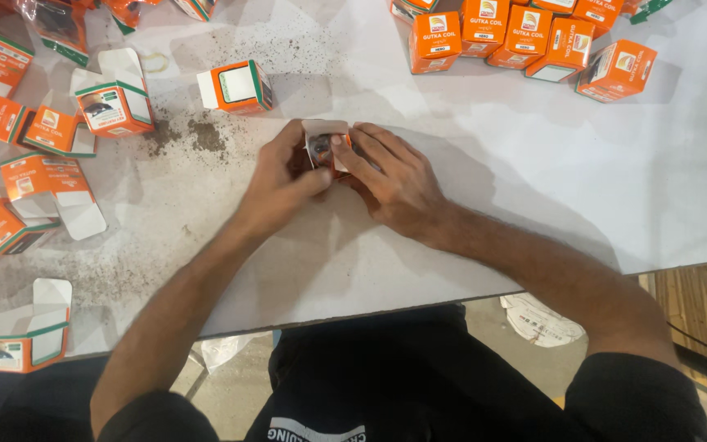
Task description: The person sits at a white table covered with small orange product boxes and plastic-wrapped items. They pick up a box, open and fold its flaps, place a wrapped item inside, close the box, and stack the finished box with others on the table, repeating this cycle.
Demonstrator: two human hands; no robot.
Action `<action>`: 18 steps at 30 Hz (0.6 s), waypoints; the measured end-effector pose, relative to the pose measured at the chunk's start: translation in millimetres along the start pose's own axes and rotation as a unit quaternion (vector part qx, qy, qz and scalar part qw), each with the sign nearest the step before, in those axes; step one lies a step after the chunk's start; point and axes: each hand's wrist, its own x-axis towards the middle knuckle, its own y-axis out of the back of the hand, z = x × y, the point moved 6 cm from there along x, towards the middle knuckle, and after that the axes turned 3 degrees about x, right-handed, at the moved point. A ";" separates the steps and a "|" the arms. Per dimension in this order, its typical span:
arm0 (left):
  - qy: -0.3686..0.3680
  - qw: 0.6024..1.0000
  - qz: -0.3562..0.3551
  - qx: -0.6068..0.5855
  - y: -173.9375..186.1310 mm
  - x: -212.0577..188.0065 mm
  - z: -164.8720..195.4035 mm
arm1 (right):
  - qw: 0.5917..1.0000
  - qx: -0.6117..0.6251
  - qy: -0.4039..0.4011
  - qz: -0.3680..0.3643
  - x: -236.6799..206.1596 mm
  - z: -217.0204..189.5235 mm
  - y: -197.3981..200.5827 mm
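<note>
Both of my hands meet at the middle of the white table [533,164] around one small orange and white carton [326,146]. Its white top flap stands up, and a dark part shows inside the mouth. My left hand [281,180] grips the carton's left side, thumb near the opening. My right hand [390,180] holds the right side, with its fingers pressing at the open top.
Closed orange cartons [525,37] are grouped at the far right. Open and flattened cartons [42,176] lie along the left, one open carton [30,331] at the near left edge. A single carton [237,86] stands beyond my hands. Dark dust [190,135] spots the table.
</note>
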 end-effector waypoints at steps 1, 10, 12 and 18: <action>0.044 0.996 -0.024 -0.071 1.4 -0.8 -1.8 | 1.000 -0.003 -0.002 -0.005 0.9 1.2 -0.2; 0.005 0.985 0.018 0.169 6.1 8.1 3.9 | 0.999 0.030 -0.033 0.005 7.6 2.9 3.6; -0.150 0.950 0.039 0.272 0.2 0.7 19.3 | 0.998 0.053 -0.038 -0.003 9.2 4.5 4.9; -0.378 0.835 0.004 0.400 -16.3 -31.8 35.3 | 0.993 0.096 -0.069 0.015 6.0 7.5 8.9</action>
